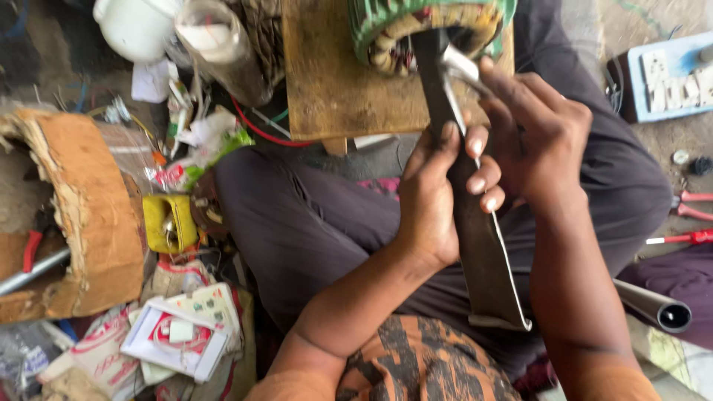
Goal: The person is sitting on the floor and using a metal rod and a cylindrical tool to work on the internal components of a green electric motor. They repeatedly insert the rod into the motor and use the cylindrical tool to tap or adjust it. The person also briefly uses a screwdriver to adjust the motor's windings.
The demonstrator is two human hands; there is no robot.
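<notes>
A yellow tape holder (169, 222) lies left of the knee, near a worn cardboard box (89, 215) (torn edge). Red pliers (691, 206) rest at right, near a metal tube (657, 308).

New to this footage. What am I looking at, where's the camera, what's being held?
There is no machine here: a seated person works with two bare hands, filmed by one camera worn on the head, looking down at the lap. The left hand and the right hand together grip a long dark strip that reaches into a green motor shell full of wire coils, resting on a wooden stool. The right hand also pinches a small metal tool. Around the legs lie a yellow block, paper packets, red-handled pliers and a metal pipe.
</notes>
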